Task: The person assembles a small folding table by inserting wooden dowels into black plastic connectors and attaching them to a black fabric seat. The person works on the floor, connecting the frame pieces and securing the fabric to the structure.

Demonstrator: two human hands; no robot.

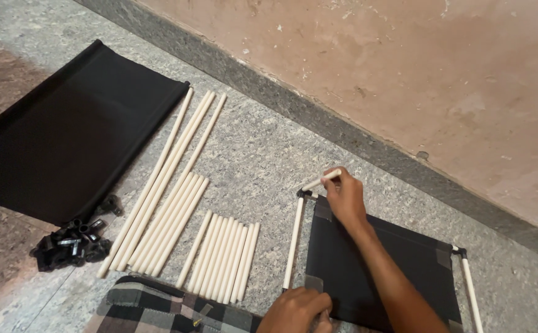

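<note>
Where the black fabric panel [383,271] lies on the stone floor [269,154] near the wall, both hands work its frame. Right hand [345,196]: fingers closed around a short white tube [321,179] at the panel's far corner, beside a black corner joint [304,193]. Left hand [297,310]: curled shut, pressing the panel's near corner; what it grips, cannot tell. A white rod [293,240] runs along the panel's left edge, another rod [471,290] at the right edge. Left of these, well apart: short tubes in a row [226,258], longer tubes [164,185], a heap of black connectors [71,243], a large black cloth [65,135]. Checked fabric [152,308] at bottom edge.
</note>
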